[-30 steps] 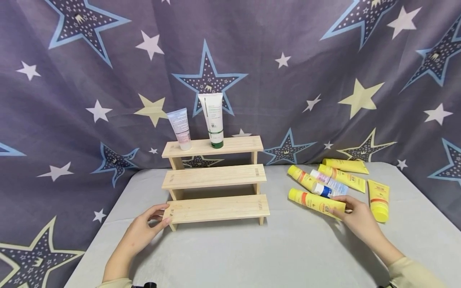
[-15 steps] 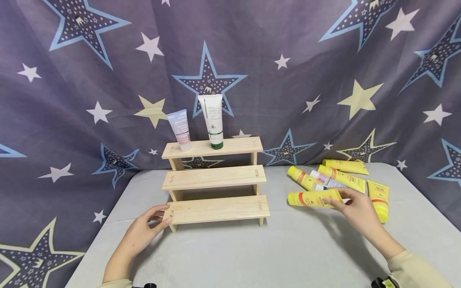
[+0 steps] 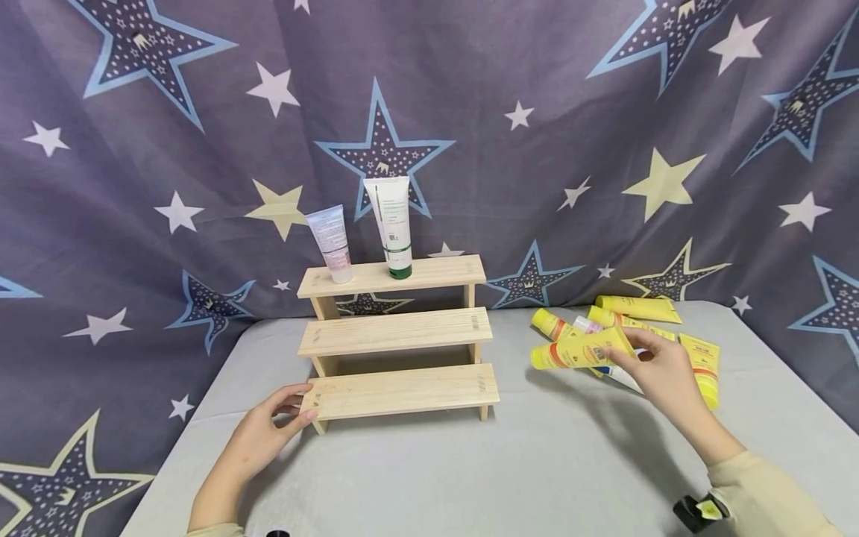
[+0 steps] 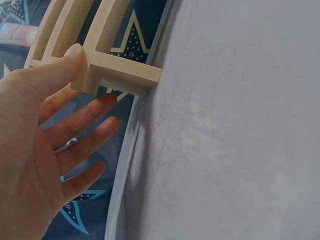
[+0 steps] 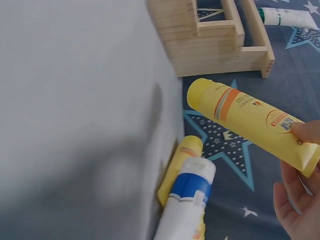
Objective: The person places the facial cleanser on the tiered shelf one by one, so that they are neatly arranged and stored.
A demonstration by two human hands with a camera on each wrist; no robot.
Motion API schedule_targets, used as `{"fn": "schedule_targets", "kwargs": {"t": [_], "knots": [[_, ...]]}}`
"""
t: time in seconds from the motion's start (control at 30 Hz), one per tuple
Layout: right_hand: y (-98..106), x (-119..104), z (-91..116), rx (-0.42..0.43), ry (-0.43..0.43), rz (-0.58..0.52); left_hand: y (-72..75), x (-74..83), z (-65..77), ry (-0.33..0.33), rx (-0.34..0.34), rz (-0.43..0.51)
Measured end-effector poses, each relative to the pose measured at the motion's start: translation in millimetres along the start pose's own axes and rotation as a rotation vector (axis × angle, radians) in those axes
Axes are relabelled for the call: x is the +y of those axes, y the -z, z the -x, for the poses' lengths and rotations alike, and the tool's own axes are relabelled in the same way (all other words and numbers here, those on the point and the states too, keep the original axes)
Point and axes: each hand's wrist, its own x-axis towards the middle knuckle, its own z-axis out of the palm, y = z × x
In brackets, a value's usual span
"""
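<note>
At the tiered wooden rack (image 3: 396,330) I see left fingers (image 4: 85,114) pinching one end; apart, right fingers (image 5: 294,187) pinch a capped yellow tube (image 5: 247,114).

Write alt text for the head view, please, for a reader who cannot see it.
A right hand holds a yellow tube off a grey table near other tubes; the left hand grips a three-step wooden rack with two tubes standing on top, before a starry cloth.

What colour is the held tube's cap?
Yellow; the cap shows best in the right wrist view.
</note>
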Motion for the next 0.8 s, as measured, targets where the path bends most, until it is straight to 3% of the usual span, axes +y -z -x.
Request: {"fn": "schedule_targets", "kwargs": {"t": [0.27,0.43,0.8], "knots": [[4,-14,-13,0.037,-0.102,-0.051,0.0,-0.2,-0.3,0.002,-0.002,-0.001],[3,-24,-25,0.067,-0.150,-0.168,-0.2,-0.2,0.2,0.004,-0.005,0.002],[-7,-53,-52,0.101,-0.146,-0.350,0.5,-0.6,1.1,0.008,-0.002,0.011]]}}
